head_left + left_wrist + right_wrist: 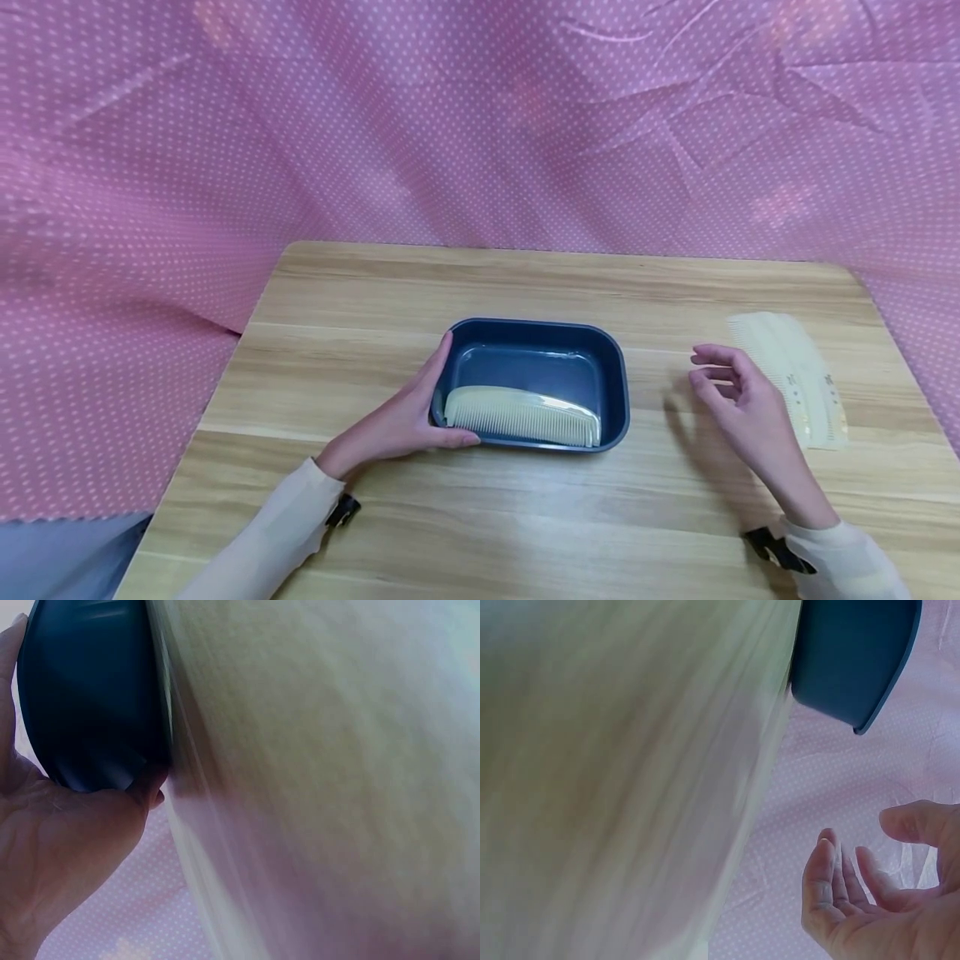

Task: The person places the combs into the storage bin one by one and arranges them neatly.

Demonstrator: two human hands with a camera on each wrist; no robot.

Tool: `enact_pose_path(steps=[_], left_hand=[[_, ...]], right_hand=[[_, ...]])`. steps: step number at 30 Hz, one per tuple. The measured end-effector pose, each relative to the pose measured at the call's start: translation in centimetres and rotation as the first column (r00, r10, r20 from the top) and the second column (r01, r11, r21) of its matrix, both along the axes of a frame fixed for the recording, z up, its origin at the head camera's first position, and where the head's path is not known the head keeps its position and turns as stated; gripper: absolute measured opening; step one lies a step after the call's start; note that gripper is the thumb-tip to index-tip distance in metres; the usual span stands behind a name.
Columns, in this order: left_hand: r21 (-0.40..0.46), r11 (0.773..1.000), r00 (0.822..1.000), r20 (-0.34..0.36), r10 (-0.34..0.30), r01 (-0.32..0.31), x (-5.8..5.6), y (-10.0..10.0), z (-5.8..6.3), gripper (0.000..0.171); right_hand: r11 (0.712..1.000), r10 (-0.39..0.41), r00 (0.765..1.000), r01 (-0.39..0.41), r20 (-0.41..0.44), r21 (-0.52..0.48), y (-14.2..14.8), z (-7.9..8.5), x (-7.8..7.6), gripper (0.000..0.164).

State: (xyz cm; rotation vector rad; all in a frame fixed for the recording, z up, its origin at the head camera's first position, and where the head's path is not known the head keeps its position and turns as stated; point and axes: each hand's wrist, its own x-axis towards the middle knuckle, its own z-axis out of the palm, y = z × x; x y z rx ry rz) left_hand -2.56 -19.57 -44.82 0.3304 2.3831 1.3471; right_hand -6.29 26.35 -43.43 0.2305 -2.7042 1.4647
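My left hand (pixel 405 417) grips the left end of a dark blue rectangular tray (pixel 618 375), thumb at the near rim and fingers along the far left corner. The left wrist view shows the palm against the tray's end wall (pixel 90 690). Inside the tray, a cream comb (pixel 517 408) lies along the near side with its teeth towards the near wall. My right hand (pixel 750 408) hovers over the table right of the tray, fingers loosely bent and holding nothing. Beside and partly behind it lie cream combs (pixel 821 392), close together, with small dark print.
The wood-grain table (pixel 525 517) has rounded far corners. A pink cloth with white dots (pixel 480 125) hangs behind the table and along its sides. Dark clips (pixel 776 550) sit at both sleeve cuffs.
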Motion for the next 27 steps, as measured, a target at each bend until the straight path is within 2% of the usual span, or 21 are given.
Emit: enact_pose_path(steps=[7,14,20,27], left_hand=[[0.002,1.000,1.000,0.007,0.001,-0.001,0.0,0.0,0.0,0.138],[0.007,1.000,1.000,0.002,-0.001,0.001,-0.1,0.1,0.0,0.138],[0.012,1.000,1.000,-0.007,-0.004,0.004,-0.2,0.1,0.0,0.139],[0.007,1.000,1.000,-0.002,0.003,-0.003,-0.3,0.0,-0.2,0.139]], right_hand=[[0.998,-0.019,1.000,0.018,0.013,0.058,1.4,0.0,0.0,0.040],[0.991,-0.001,0.999,-0.004,0.039,0.132,2.6,0.0,0.0,0.041],[0.980,-0.036,0.997,0.023,0.063,0.197,3.5,0.3,-0.2,0.043],[0.975,-0.022,0.998,0.006,0.066,0.222,4.5,0.1,-0.7,0.046]])
